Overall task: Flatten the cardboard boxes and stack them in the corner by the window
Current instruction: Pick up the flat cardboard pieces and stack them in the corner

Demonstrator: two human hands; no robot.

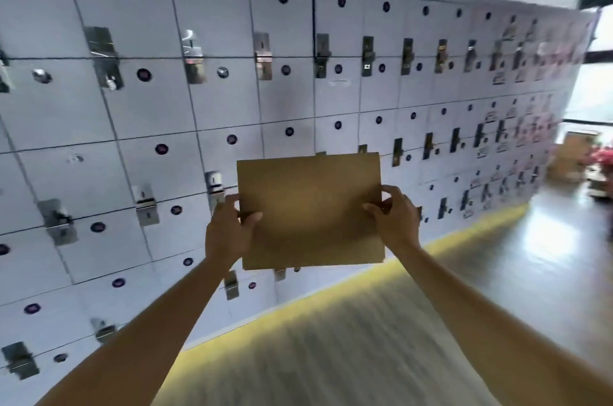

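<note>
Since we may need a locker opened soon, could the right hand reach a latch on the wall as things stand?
Probably not yet: the right hand and the left hand both grip the flattened cardboard, which hangs between them and the lockers.

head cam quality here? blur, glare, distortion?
Head view: wide-angle bend curves the locker wall; floor streaked by motion blur; window area at right blown out, with glare on the far floor; flattened cardboard in both hands fairly sharp.
</note>
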